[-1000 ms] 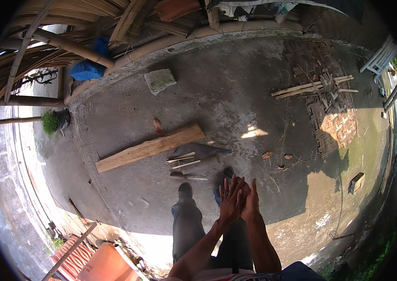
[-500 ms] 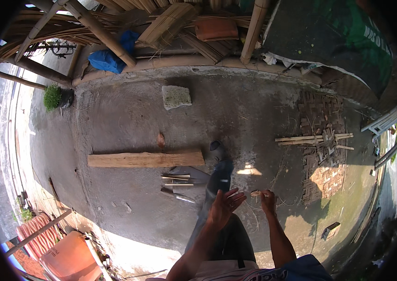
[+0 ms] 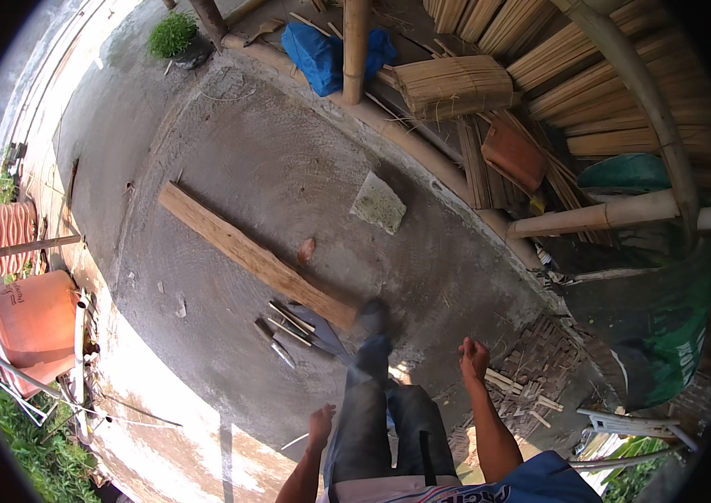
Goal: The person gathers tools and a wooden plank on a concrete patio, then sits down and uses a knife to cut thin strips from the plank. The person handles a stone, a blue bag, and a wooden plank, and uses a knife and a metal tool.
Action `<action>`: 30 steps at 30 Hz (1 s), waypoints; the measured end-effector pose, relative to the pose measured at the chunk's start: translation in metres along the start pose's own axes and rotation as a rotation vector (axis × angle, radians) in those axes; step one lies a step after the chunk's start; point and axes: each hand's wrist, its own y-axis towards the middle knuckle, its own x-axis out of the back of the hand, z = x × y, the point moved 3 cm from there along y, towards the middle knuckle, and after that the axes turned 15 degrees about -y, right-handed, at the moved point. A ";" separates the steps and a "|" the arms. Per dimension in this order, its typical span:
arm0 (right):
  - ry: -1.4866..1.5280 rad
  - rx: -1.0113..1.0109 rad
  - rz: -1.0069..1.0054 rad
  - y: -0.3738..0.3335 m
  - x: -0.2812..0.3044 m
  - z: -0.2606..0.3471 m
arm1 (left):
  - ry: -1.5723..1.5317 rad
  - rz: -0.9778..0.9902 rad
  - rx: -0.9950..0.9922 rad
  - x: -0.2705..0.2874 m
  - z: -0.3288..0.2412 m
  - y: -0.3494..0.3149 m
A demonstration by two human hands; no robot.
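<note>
Hands (image 3: pixel 320 425) (image 3: pixel 473 358) hang well apart; the right, curled, farther forward.

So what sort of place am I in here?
Probably a partly open outdoor yard or workspace: a rough concrete floor lit partly by sun, an upright bamboo pole, and bundled dry thatch-like strips stored at the edge.

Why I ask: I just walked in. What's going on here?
The person's left hand and right hand are apart, neither visibly holding anything. On the floor ahead lies a plank; nearer the person are thin sticks and what looks like a knife. A woven mat lies to the right.
</note>
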 end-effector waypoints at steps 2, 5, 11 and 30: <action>0.076 0.097 0.088 0.024 0.019 0.075 | -0.108 -0.045 -0.047 -0.021 -0.006 -0.006; -0.116 0.656 -0.206 0.058 0.025 0.141 | -0.161 -0.061 -0.095 -0.057 -0.031 -0.010; -0.181 0.534 0.227 0.057 0.002 0.198 | -0.262 -0.173 -0.193 -0.098 -0.088 -0.021; -0.750 0.756 0.116 0.225 0.032 0.389 | -0.883 -0.445 -0.011 -0.221 -0.151 -0.016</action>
